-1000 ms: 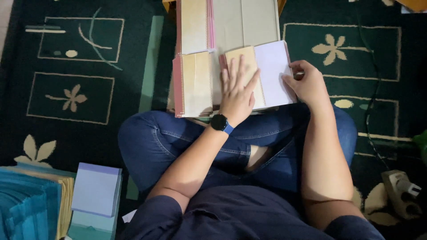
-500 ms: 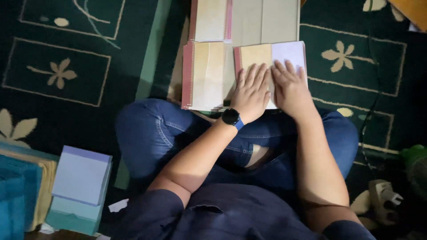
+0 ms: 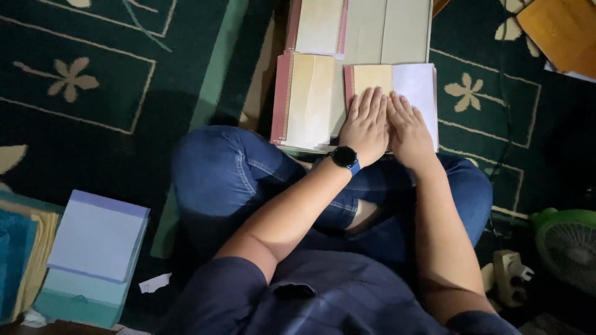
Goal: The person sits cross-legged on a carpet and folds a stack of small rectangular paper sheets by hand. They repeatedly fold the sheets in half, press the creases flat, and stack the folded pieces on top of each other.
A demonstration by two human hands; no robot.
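Observation:
I sit cross-legged on a dark green carpet with an open booklet (image 3: 410, 84) in front of my knees. My left hand (image 3: 366, 124), with a black watch on its wrist, lies flat on the booklet's cream left page. My right hand (image 3: 408, 129) lies flat beside it on the white right page, fingers together. The two hands touch side by side over the fold. A second folded cover with a red edge (image 3: 307, 99) lies just left of the booklet, and more cream sheets (image 3: 363, 28) lie beyond it.
A stack of pale blue and teal paper pads (image 3: 93, 248) sits at my lower left. A green fan (image 3: 568, 245) and a plug adapter (image 3: 510, 276) are at my lower right. A yellow-brown board (image 3: 559, 31) lies at the top right.
My right hand slid from the booklet's right edge onto the page beside my left hand. Both now press flat over the fold. The view has shifted closer.

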